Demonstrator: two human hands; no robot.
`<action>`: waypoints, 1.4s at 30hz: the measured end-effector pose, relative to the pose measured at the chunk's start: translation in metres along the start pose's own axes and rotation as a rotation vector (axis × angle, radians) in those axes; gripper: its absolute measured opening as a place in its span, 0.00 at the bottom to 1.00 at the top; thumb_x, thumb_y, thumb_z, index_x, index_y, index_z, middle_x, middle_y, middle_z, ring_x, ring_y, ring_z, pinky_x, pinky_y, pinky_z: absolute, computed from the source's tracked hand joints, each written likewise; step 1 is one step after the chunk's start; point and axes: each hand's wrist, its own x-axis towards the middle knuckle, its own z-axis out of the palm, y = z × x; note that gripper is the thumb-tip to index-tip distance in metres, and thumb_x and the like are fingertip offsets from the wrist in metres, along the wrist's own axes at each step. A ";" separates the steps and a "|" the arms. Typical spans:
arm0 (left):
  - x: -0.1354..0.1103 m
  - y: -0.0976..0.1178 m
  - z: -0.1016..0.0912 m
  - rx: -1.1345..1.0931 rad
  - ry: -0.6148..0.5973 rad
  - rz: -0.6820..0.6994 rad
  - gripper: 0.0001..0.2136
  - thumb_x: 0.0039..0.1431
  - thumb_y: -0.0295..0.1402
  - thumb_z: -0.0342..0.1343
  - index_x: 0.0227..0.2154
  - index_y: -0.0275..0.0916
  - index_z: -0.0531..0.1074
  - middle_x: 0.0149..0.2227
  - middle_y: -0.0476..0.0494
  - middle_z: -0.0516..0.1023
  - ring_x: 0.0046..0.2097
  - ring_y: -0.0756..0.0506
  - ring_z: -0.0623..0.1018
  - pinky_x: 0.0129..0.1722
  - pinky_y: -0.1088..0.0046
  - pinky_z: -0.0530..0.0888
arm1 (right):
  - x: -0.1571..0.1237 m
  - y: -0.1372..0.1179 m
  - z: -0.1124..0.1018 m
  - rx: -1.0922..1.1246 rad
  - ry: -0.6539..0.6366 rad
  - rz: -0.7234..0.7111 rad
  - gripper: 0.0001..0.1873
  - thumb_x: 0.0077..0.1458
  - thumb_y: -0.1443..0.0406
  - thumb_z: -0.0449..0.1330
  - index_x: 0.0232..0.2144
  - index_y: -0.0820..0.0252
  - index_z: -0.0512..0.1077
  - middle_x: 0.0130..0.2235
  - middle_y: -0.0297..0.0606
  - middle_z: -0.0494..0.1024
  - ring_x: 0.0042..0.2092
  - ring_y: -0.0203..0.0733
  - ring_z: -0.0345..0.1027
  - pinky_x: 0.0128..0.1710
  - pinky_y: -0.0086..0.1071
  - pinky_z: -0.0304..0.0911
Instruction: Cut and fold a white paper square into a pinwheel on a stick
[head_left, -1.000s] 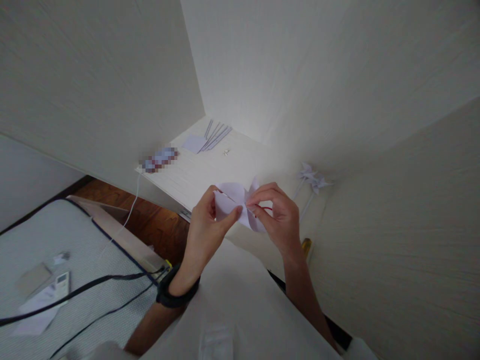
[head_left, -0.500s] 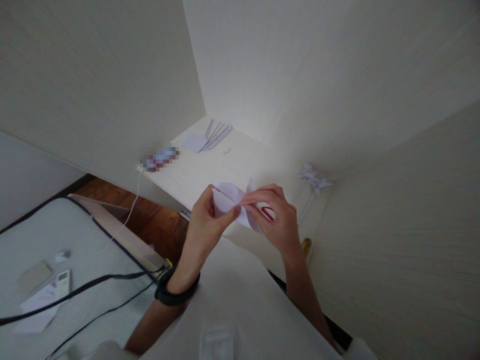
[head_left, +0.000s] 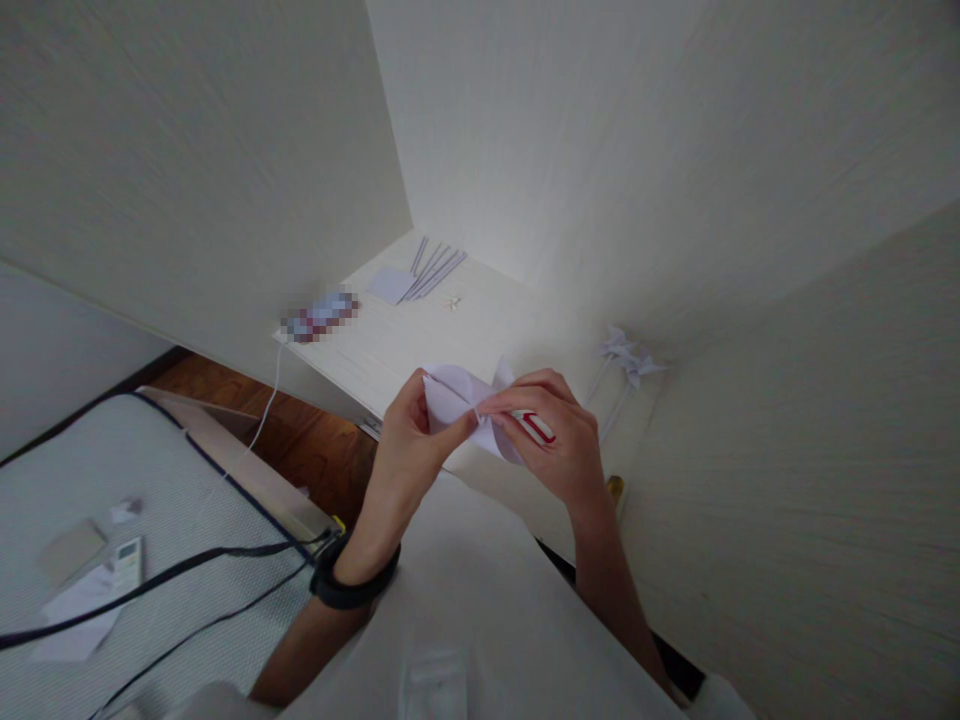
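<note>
Head view, looking down at my two hands above the near edge of a pale wood-grain desk top (head_left: 390, 345). My left hand (head_left: 405, 455), a black band at its wrist, is closed in a pinch on a folded white paper piece with curled petal-like flaps (head_left: 459, 398); thumb and forefinger meet at the paper's centre. My right hand (head_left: 562, 445) is also closed: its forefinger and thumb press on that same centre from the other side, while the curled lower fingers hold a small white tool with a red stripe (head_left: 536, 427), whose kind I cannot tell.

The paper piece lies between the two hands, touching both, raised off the desk. Its flaps spread up and toward the left hand; its centre sits at the meeting fingertips. The striped tool lies to the right of the paper's centre, its long axis running down-right and away from the paper, so the right hand is the nearer one to it.

Farther back on the desk: a bundle of thin pale sticks (head_left: 435, 270) beside a flat white sheet (head_left: 390, 285). Against the right wall rest finished white paper pinwheels on sticks (head_left: 626, 362). A striped grey mattress (head_left: 112, 530) with black cables (head_left: 172, 575) lies at lower left.
</note>
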 end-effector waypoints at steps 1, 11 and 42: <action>0.000 0.000 0.000 0.002 0.000 0.005 0.13 0.46 0.27 0.66 0.34 0.38 0.70 0.29 0.52 0.75 0.31 0.50 0.73 0.31 0.76 0.70 | 0.000 -0.001 -0.001 0.008 -0.005 0.008 0.09 0.58 0.73 0.62 0.37 0.54 0.76 0.35 0.34 0.82 0.38 0.40 0.70 0.42 0.35 0.67; -0.001 0.000 0.000 0.182 0.009 0.132 0.11 0.49 0.27 0.64 0.33 0.39 0.69 0.30 0.54 0.71 0.32 0.50 0.72 0.32 0.76 0.69 | 0.004 -0.004 0.005 0.064 -0.044 0.131 0.11 0.57 0.72 0.63 0.41 0.55 0.70 0.38 0.34 0.78 0.43 0.41 0.70 0.48 0.38 0.61; -0.008 -0.002 -0.001 0.578 0.115 0.408 0.10 0.53 0.33 0.64 0.36 0.41 0.70 0.30 0.53 0.74 0.30 0.51 0.74 0.30 0.78 0.70 | -0.003 0.023 0.007 0.353 0.159 0.640 0.30 0.65 0.47 0.42 0.22 0.55 0.71 0.27 0.36 0.72 0.32 0.40 0.67 0.37 0.36 0.63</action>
